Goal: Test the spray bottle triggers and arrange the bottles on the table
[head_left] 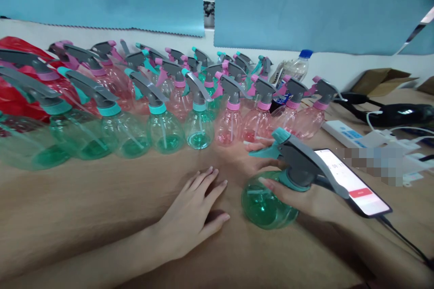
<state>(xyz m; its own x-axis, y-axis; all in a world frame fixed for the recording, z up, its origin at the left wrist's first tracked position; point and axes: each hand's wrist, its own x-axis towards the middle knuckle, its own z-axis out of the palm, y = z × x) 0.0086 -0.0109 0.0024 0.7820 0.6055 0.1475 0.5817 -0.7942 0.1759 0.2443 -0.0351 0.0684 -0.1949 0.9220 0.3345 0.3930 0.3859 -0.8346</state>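
A green spray bottle [267,205] with a grey and teal trigger head is tilted above or on the tabletop in front of me. My right hand [298,196] is around its neck, thumb on the near side and fingers partly hidden behind it. My left hand [193,203] lies palm down on the wooden table [101,216], fingers stretched out, holding nothing. Beyond my hands stands a front row of spray bottles, green ones like the teal-collared bottle [166,133] on the left and pink ones like the pink-collared bottle [228,124] on the right.
More spray bottles crowd behind the front row, beside red plastic [20,90] at the left. A lit phone [356,185] with a cable lies by my right hand, near a white power strip [349,133]. A blue-capped bottle [298,67] and cardboard box [379,81] stand behind.
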